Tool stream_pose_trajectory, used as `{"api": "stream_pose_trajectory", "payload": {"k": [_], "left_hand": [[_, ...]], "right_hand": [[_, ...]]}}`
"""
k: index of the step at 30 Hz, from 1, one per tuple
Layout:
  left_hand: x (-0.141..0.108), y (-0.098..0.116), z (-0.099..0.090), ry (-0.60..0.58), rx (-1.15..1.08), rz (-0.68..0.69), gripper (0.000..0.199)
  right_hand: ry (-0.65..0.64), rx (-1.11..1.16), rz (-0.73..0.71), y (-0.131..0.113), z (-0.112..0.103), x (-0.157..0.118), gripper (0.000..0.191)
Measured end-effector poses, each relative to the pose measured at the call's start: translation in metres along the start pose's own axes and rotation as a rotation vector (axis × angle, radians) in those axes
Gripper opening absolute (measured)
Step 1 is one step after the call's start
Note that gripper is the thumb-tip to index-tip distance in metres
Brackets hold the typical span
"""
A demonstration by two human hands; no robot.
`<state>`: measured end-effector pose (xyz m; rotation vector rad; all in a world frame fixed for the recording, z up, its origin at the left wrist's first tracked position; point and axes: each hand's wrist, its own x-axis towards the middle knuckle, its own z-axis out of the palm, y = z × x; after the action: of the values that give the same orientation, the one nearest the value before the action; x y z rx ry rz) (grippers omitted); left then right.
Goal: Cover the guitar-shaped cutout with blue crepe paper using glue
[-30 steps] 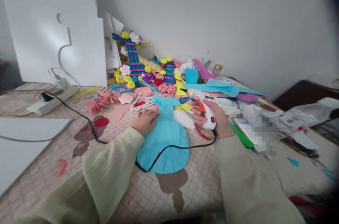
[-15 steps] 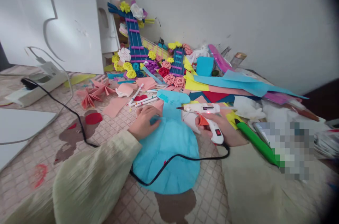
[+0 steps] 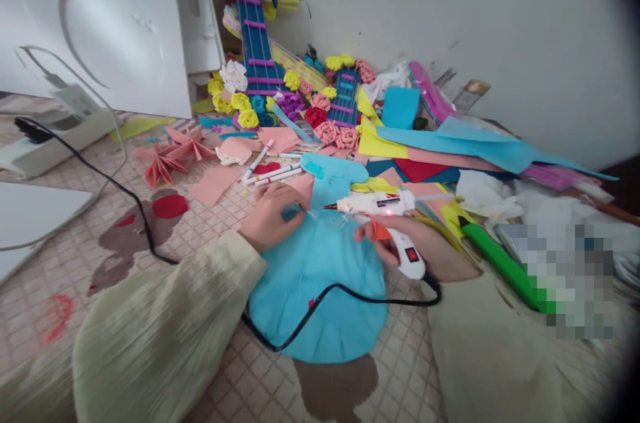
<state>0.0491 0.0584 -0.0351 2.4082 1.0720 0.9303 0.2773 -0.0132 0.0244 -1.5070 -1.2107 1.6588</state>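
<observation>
Around the white glue gun (image 3: 383, 202), fingers of my right hand (image 3: 434, 244) are wrapped, its nozzle (image 3: 331, 207) pointing left. Nearer the blue guitar-shaped piece (image 3: 327, 276), my left hand (image 3: 274, 215) overlaps its left edge; any grip, I cannot tell. Flat on the worktop (image 3: 263, 386), the piece's long axis runs away from me, crosswise to the gun.

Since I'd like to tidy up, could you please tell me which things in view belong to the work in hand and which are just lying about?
In use:
glue gun, in the right hand
its black cord
blue cutout, left hand at its edge

Seemingly just lying about:
white markers
pink folded stars
green pen-shaped thing
crumpled white paper
</observation>
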Motion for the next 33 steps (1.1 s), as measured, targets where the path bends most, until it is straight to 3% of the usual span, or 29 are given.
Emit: {"api": "stream_pose_trajectory", "payload": {"k": [9, 17, 23, 33], "left_hand": [[0.003, 0.003, -0.003, -0.054, 0.103, -0.07, 0.026], [0.004, -0.006, 0.001, -0.022, -0.002, 0.041, 0.016], [0.004, -0.007, 0.003, 0.04, -0.057, 0.107, 0.016], [0.005, -0.01, 0.005, 0.047, -0.08, 0.126, 0.016]], "right_hand": [[0.04, 0.064, -0.091, 0.001, 0.0, 0.004, 0.03], [-0.086, 0.067, 0.059, 0.008, -0.006, 0.007, 0.035], [-0.092, 0.076, 0.019, 0.01, -0.004, 0.008, 0.03], [-0.129, 0.148, 0.084, 0.014, 0.002, 0.012, 0.031]]}}
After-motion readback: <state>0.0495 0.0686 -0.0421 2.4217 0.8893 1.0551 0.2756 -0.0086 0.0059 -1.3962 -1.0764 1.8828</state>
